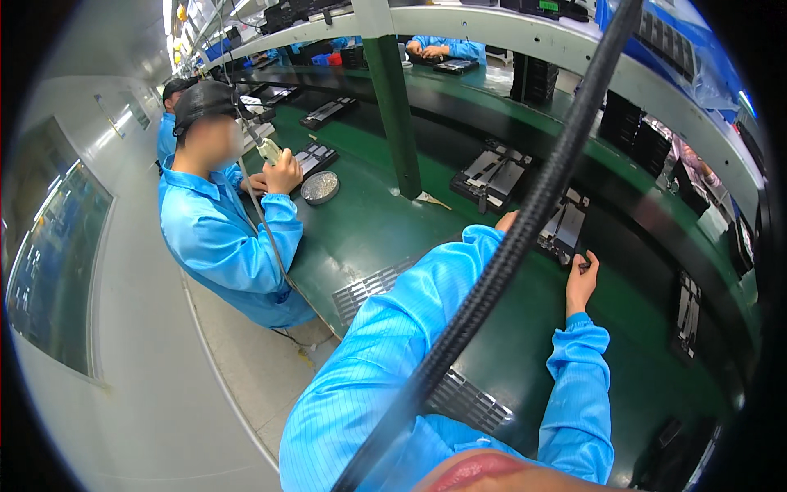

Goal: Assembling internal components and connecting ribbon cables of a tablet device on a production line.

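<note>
A head-worn fisheye view looks down on a long green assembly bench (361, 230) curving from upper left to lower right. Two arms in bright blue sleeves enter from the bottom of the frame.

The right hand (580, 280), right of centre, has its fingers pinched closed on a small dark part (584, 264), too small to identify. It sits just at the lower edge of a black fixture tray (564, 225) holding a flat silver and black panel. The left hand (507, 220) is mostly hidden behind its own sleeve and a thick black braided cable (525, 230) that crosses the frame diagonally; only fingertips show at the tray's left edge, so whether it is open or gripping cannot be told.

A second similar fixture tray (492, 176) lies just above, near a green post (393, 107). Ribbed grey mats (373, 287) lie along the bench's near edge.

At upper left, a co-worker (217, 221) in the same blue coat and a dark cap holds a hanging power screwdriver (269, 150) over another tray, with a round metal dish (320, 187) beside that person's hand.

Risks, as a judgement: the pinched part is tiny (likely easy to fumble), so a loose grip could drop it onto the dark tray where it would be hard to find. The hanging cable runs close to the left forearm and could snag the sleeve or nudge the tray.
</note>
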Demonstrator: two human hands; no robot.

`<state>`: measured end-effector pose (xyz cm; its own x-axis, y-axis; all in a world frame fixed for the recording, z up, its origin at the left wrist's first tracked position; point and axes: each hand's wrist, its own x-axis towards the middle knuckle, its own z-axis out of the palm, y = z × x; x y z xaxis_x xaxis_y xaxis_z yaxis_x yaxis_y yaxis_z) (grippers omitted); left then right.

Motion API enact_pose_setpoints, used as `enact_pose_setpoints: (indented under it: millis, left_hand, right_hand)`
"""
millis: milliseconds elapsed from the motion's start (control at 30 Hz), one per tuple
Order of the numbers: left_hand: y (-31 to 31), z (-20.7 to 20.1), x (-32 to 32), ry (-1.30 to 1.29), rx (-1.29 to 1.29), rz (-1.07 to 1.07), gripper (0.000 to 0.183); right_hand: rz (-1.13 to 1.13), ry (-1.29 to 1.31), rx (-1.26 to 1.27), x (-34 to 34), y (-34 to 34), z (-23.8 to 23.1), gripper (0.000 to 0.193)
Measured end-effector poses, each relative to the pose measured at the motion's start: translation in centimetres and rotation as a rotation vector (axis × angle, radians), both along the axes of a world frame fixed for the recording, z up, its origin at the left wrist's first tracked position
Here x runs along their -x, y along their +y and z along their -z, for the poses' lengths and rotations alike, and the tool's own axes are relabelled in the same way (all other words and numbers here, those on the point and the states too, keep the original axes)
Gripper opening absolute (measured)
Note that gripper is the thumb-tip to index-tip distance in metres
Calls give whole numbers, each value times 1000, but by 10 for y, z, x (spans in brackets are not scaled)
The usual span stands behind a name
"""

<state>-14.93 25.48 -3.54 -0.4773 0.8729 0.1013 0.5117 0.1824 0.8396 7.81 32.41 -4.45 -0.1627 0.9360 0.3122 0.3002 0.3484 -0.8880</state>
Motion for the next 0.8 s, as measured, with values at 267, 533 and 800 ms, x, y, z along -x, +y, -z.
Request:
enact_pose_setpoints:
  millis: [267, 533, 800]
  left_hand:
    - [23, 45, 34, -402, 17, -27, 46]
    - [19, -24, -9, -532, -65, 82, 50]
    - [-53, -85, -84, -524, -153, 93, 44]
  right_hand:
    - [-24, 245, 255, 6, -4, -21, 48]
    - [17, 244, 234, -29, 21, -24, 49]
    - [-106, 445, 324, -85, -46, -59, 54]
